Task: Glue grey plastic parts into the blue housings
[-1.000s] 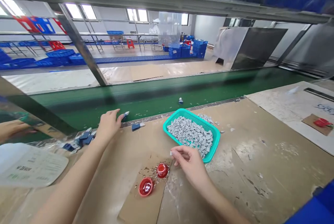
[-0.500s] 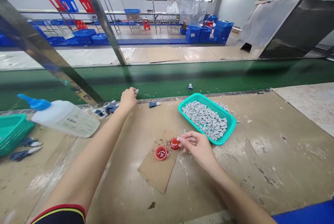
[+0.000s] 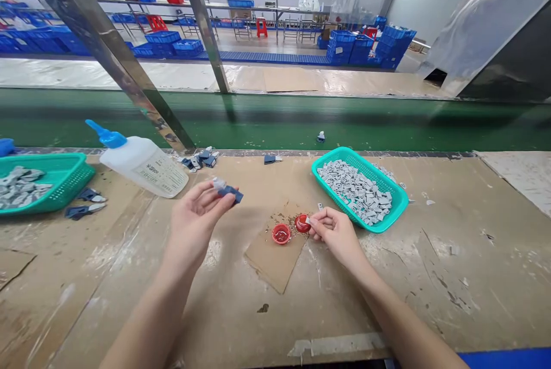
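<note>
**Far left:** a teal basket stands on the table, holding grey pieces. Two dark blue clips lie just beside it.

**Behind left hand:** a white glue bottle with a blue nozzle lies on its side. A small heap of blue parts sits at the table's far edge.

**Left hand:** palm up, above the table. Grip clamped on a dark blue piece with a pale tip, held at the fingertips.

**Centre:** a cardboard sheet carries a red-filled lid and a red cap, with specks scattered around them. The lid and cap are apart.

**Right hand:** grip together on a small pale piece, at the red cap. Contact with the cap appears likely, but the view is too small to be sure.

**Right of hand:** a second teal basket, heaped with grey tabs, stands near the fingers.

**Far side:** a green conveyor belt runs behind the table, with one small part on it.
</note>
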